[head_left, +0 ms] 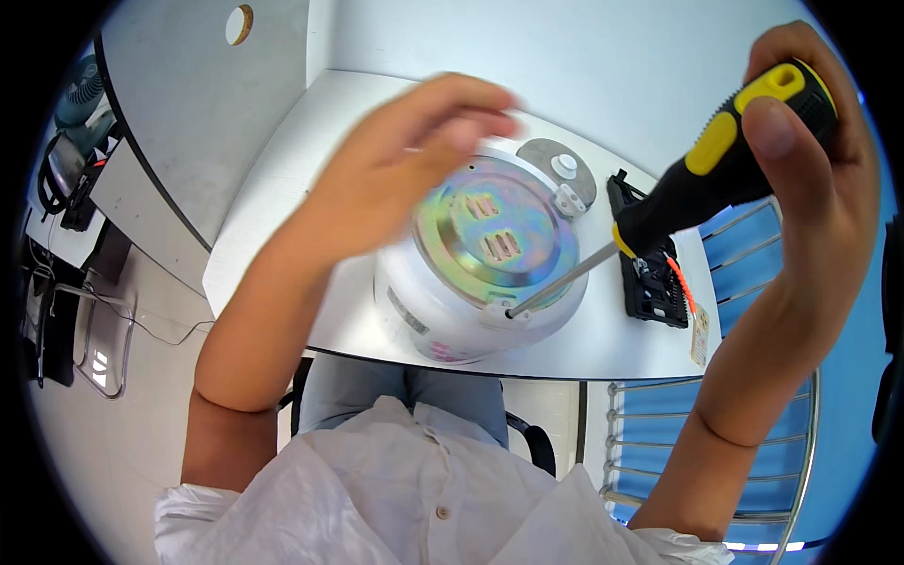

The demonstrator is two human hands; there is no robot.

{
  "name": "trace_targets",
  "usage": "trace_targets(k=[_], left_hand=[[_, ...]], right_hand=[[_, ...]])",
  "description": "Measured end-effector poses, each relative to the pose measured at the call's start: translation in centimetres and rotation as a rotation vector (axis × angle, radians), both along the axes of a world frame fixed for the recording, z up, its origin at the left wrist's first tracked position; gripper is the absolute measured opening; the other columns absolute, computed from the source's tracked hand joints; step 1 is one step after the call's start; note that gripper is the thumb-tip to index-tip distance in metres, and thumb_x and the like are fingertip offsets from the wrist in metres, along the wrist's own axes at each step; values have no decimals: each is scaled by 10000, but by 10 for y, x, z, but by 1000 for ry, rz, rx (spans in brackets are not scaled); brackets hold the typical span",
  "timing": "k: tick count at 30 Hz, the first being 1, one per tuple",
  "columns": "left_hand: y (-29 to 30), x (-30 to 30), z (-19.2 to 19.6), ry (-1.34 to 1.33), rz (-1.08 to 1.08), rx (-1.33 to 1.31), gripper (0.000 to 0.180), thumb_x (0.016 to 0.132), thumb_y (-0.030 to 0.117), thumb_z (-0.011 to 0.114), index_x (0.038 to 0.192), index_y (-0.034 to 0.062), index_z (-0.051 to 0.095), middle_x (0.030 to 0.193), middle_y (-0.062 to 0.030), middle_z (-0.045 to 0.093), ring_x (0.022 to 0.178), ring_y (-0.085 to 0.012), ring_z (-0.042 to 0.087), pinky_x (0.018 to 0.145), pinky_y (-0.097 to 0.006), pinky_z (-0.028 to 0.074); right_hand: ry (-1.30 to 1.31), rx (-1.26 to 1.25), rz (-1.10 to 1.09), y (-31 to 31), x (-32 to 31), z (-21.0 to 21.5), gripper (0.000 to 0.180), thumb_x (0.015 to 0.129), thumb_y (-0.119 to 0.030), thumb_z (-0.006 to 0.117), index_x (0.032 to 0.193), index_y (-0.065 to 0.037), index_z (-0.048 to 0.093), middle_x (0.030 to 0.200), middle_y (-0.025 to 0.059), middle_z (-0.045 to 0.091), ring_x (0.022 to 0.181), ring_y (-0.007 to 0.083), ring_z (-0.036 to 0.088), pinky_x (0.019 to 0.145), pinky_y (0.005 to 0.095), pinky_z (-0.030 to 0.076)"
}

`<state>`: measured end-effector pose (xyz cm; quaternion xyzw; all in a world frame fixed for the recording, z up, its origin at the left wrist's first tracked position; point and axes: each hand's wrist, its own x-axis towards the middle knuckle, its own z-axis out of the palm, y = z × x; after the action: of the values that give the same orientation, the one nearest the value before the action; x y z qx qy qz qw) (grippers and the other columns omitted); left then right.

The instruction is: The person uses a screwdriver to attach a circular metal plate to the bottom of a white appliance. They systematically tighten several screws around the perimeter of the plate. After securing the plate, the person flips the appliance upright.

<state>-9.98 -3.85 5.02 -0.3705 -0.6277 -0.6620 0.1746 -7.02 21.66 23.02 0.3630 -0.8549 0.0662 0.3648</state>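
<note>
A white rice cooker (405,297) lies upside down on the table, its iridescent metal bottom plate (452,240) with vent slots facing up. My right hand (819,179) is closed around a black and yellow screwdriver (678,193). The screwdriver's tip meets the hole in a small white foot at the plate's near edge. Over the plate's far left side hovers my left hand (395,169), slightly blurred, its fingers apart and holding nothing that I can see. The hand covers part of the cooker's rim.
Behind the cooker lies a grey disc with a white knob (563,167). An open black tool case (650,292) with an orange-red item sits at the right of the white table (353,334). A grey partition (207,122) stands left; a blue chair with metal bars (744,250) is right.
</note>
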Motion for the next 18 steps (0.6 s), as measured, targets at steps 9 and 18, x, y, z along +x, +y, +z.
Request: trace_targets(k=[9, 18], left_hand=[[-152, -40, -119, -405, 792, -604, 201, 932, 56, 600, 1121, 59, 668, 1093, -57, 673, 1033, -195, 613, 925, -324, 477], [-160, -70, -174, -145, 832, -1098, 135, 787, 31, 659, 878, 119, 706, 948, -27, 655, 918, -262, 590, 779, -392, 506]], right_hand=[[-728, -689, 1180, -37, -19, -53, 279, 936, -62, 529, 1210, -57, 580, 1235, 248, 501, 946, 287, 627, 753, 329, 585], [-78, -942, 394, -66, 2, -74, 323, 991, -159, 414, 1234, 32, 510, 976, 160, 574, 702, 150, 541, 568, 246, 427]])
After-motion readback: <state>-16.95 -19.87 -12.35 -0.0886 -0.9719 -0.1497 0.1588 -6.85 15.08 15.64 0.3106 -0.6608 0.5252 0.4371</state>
